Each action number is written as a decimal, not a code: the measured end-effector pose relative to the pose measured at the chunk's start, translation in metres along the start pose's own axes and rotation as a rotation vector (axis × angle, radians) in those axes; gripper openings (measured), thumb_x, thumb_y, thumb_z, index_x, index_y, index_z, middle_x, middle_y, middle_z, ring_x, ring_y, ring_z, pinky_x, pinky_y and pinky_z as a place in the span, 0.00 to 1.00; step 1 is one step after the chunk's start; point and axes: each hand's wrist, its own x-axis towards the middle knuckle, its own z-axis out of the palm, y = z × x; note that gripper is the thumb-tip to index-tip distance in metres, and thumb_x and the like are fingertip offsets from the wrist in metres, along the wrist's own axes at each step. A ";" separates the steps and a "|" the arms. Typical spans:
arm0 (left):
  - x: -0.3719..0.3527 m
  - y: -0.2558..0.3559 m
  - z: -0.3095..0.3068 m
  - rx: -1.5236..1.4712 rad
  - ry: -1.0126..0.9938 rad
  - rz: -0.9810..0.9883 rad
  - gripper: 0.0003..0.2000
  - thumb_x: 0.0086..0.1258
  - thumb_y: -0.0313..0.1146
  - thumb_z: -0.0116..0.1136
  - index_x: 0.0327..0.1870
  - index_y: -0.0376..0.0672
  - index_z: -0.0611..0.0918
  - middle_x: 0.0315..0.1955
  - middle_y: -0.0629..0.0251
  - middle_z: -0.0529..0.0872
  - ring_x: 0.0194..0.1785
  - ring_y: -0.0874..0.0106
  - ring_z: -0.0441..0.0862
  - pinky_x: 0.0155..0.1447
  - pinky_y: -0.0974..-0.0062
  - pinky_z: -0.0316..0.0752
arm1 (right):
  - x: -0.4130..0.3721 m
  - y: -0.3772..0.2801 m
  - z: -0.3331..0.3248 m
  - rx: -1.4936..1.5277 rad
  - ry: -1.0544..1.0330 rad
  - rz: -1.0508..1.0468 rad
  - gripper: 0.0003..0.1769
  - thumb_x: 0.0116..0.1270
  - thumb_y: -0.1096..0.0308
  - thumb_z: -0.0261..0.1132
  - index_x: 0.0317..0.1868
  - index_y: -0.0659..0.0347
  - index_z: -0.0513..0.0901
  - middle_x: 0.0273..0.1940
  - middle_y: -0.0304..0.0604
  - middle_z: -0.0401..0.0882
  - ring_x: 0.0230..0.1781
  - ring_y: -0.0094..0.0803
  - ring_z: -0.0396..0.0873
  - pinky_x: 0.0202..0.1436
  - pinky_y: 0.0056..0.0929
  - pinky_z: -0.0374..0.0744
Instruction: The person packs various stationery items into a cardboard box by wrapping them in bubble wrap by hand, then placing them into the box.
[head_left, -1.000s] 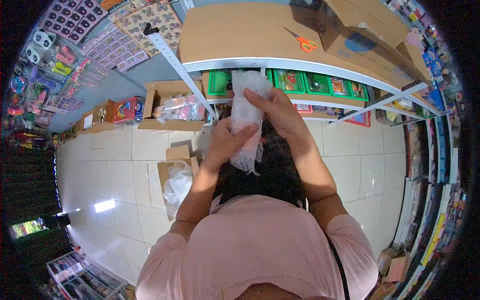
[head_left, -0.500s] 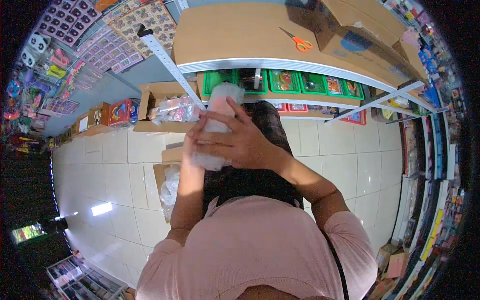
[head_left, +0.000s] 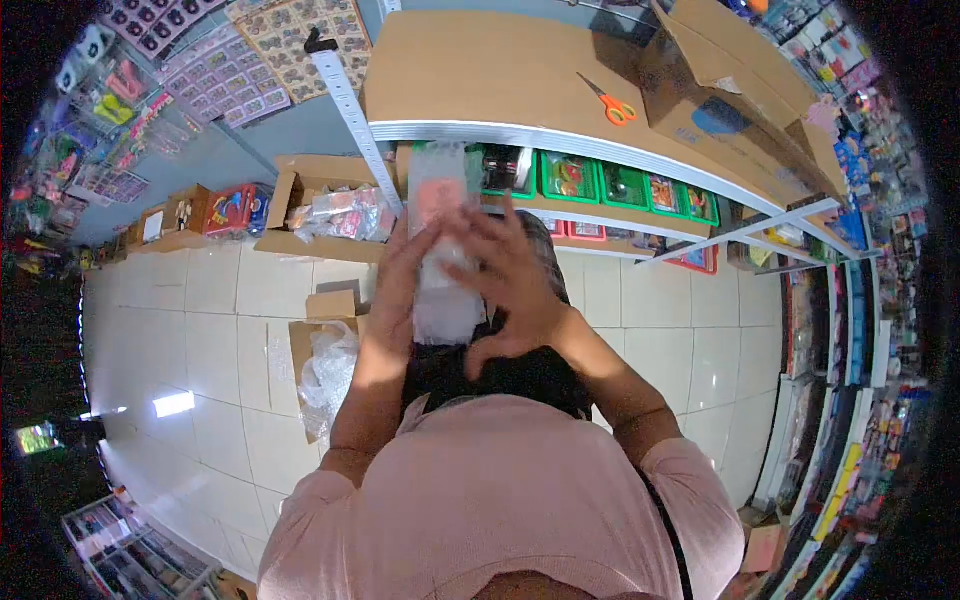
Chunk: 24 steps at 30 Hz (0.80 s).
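A long bundle in translucent bubble wrap point(head_left: 447, 313), with something pinkish showing through near its far end, stands in front of my lap. At its left side is my left hand point(head_left: 400, 275), with its fingers bent over the wrap and gripping it. My right hand point(head_left: 508, 275) spreads over the right side, thumb held apart and fingertips at the wrap; motion smears these fingers. What is inside the wrap is mostly hidden.
Orange-handled scissors point(head_left: 616, 110) and a big open carton point(head_left: 725, 95) are on the cardboard-covered shelf point(head_left: 480, 75). Green baskets point(head_left: 570, 178) line the tier below. A carton of packaged goods point(head_left: 335, 210) and one with bubble wrap point(head_left: 328, 375) stand at left.
The bundle has gone from tilted to nearly straight up and down in view. My right hand has shifted right and spread, no longer lying across the wrap.
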 end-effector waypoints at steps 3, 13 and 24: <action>-0.004 0.006 0.003 0.007 -0.059 0.042 0.25 0.67 0.30 0.56 0.65 0.39 0.66 0.56 0.62 0.74 0.58 0.71 0.72 0.61 0.73 0.68 | 0.004 0.000 -0.006 0.227 0.344 0.306 0.42 0.62 0.53 0.65 0.70 0.60 0.57 0.70 0.58 0.54 0.70 0.51 0.55 0.73 0.50 0.48; -0.005 -0.024 -0.001 0.074 -0.224 -0.011 0.31 0.64 0.30 0.62 0.66 0.37 0.61 0.56 0.61 0.73 0.59 0.71 0.71 0.63 0.71 0.66 | 0.020 0.015 -0.008 0.983 0.386 0.818 0.26 0.66 0.71 0.63 0.63 0.64 0.68 0.50 0.40 0.78 0.48 0.23 0.76 0.53 0.24 0.75; -0.007 -0.016 0.008 0.223 -0.257 0.008 0.24 0.68 0.30 0.57 0.63 0.36 0.65 0.49 0.61 0.79 0.49 0.70 0.80 0.56 0.71 0.73 | 0.015 0.037 -0.030 0.957 0.509 0.676 0.34 0.66 0.71 0.62 0.70 0.62 0.58 0.56 0.43 0.73 0.53 0.21 0.71 0.52 0.18 0.71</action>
